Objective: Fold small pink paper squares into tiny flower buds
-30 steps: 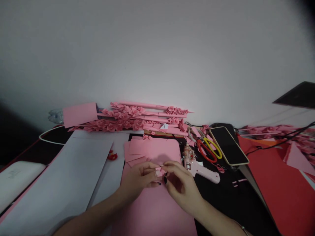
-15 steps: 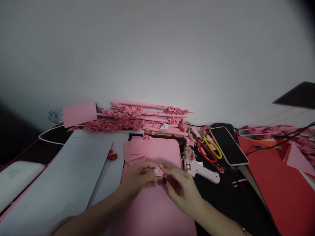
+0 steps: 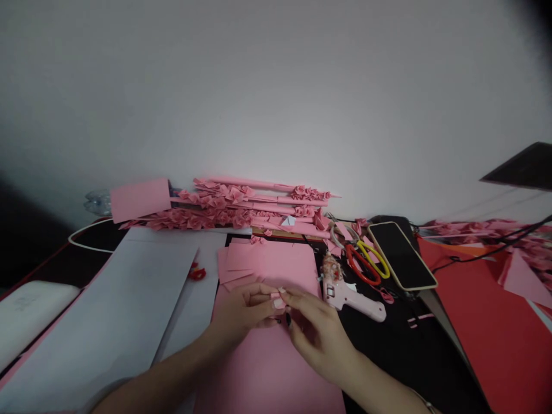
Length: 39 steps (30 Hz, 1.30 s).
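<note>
Between my two hands is a small folded piece of pink paper (image 3: 279,301), mostly covered by fingertips. My left hand (image 3: 248,310) pinches it from the left, thumb on the near side. From the right, my right hand (image 3: 317,330) grips its edge with thumb and fingers. Both hands are just above a large pink paper sheet (image 3: 267,374). Smaller pink paper pieces (image 3: 239,261) lie fanned on that sheet, beyond my left hand. To the right of my right hand rests a pale pink glue gun (image 3: 353,299).
Scissors with red and yellow handles (image 3: 366,261) and a phone (image 3: 403,256) lie at the right. Pink paper flower stems (image 3: 215,207) are piled along the wall. White sheets (image 3: 103,310) cover the left side, red paper (image 3: 487,328) the right. A white device (image 3: 38,316) sits far left.
My left thumb has shifted slightly down on the small pink paper, and the fingers have moved a little around it. Both hands stay in nearly the same place.
</note>
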Each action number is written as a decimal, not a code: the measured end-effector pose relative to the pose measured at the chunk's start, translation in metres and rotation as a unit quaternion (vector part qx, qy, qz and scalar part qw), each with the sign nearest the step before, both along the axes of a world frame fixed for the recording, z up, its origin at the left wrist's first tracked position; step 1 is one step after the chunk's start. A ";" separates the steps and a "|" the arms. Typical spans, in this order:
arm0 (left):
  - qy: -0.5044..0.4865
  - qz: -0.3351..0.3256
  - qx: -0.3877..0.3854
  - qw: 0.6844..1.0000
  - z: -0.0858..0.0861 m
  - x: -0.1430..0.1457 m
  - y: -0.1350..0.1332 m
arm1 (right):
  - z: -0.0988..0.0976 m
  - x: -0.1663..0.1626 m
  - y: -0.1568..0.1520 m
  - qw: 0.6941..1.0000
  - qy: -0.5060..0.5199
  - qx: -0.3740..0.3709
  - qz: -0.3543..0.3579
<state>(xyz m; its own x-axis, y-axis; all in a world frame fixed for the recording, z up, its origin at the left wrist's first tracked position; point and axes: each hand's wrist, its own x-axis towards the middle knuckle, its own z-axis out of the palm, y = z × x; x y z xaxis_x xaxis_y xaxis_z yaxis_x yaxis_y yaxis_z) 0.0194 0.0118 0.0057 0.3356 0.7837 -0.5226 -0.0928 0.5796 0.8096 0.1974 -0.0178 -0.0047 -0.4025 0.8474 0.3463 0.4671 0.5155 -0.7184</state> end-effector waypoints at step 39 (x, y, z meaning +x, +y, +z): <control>-0.024 -0.110 0.061 0.992 -0.007 0.002 -0.010 | 0.004 -0.001 0.002 0.980 0.049 -0.195 0.016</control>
<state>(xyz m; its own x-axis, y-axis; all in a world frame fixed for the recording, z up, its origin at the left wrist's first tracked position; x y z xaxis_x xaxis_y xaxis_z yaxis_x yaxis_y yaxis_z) 0.0217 0.0019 -0.0013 0.5281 0.7448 -0.4078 -0.0142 0.4879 0.8728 0.1962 -0.0154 -0.0005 -0.4129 0.9100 0.0380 0.3740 0.2074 -0.9039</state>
